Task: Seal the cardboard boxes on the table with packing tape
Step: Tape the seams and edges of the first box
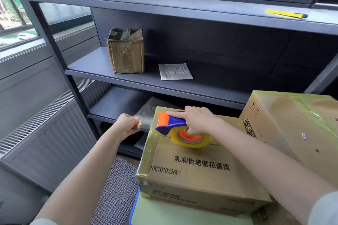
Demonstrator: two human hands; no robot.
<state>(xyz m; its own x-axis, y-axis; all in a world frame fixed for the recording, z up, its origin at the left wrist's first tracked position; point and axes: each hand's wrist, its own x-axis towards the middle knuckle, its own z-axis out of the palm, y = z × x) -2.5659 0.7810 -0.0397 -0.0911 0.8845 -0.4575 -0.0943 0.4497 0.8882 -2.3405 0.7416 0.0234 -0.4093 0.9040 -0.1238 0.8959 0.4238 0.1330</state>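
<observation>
A cardboard box (192,168) with black printed characters lies in front of me on a pale green table (164,215). On its top rests a blue and orange tape dispenser (172,124) with a roll of clear tape. My right hand (199,120) grips the dispenser, forefinger stretched along its top. My left hand (129,123) is off the box's left edge, fingers pinched on the free end of the clear tape (146,121) drawn out from the dispenser. A second, larger taped box (296,128) leans at the right, touching the first.
A dark metal shelf unit (164,80) stands right behind the boxes. It holds a small taped box (126,51), a white packet (175,71) and, higher up, a yellow utility knife (286,13). A radiator (45,128) and window are on the left. A mesh mat (117,188) lies on the floor.
</observation>
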